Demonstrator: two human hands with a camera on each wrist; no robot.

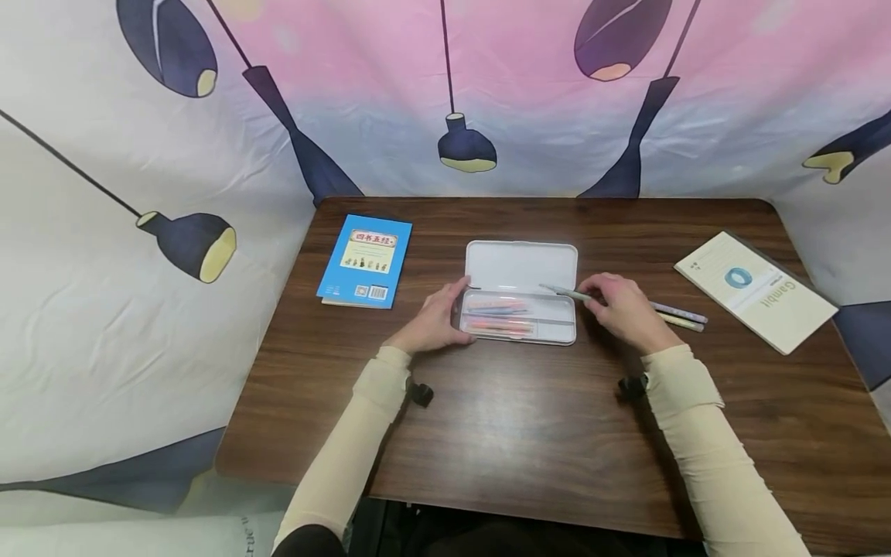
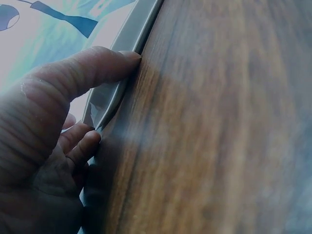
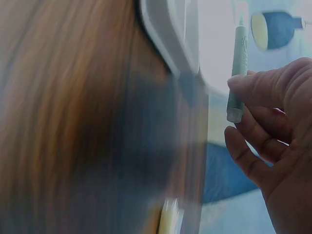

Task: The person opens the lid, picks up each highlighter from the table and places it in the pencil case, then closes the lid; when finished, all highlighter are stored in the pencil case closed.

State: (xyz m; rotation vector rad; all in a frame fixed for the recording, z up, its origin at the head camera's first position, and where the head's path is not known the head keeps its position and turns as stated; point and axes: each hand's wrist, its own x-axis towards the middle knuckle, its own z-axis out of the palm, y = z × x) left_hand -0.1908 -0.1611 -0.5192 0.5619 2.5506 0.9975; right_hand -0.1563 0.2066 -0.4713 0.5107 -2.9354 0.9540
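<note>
An open white pencil case [image 1: 557, 333] lies on the table, its lid [image 1: 522, 263] tipped back toward the far side. Several slim orange and blue pens [image 1: 497, 328] fill the left part of its tray. My left hand [image 1: 437, 319] grips the case's left end, with the thumb along the near edge [image 2: 127, 36] and other fingertips at the corner. Between thumb and fingers, my right hand [image 1: 622, 309] pinches a pale green pen [image 3: 238, 61]. That pen slants over the right side of the case, tip pointing left.
Two pens [image 1: 682, 316] lie on the table just right of my right hand. A blue book [image 1: 365, 263] is at the back left, a cream notebook [image 1: 755, 290] at the right. Behind the wooden table [image 1: 501, 433] hangs a printed cloth [image 1: 390, 139].
</note>
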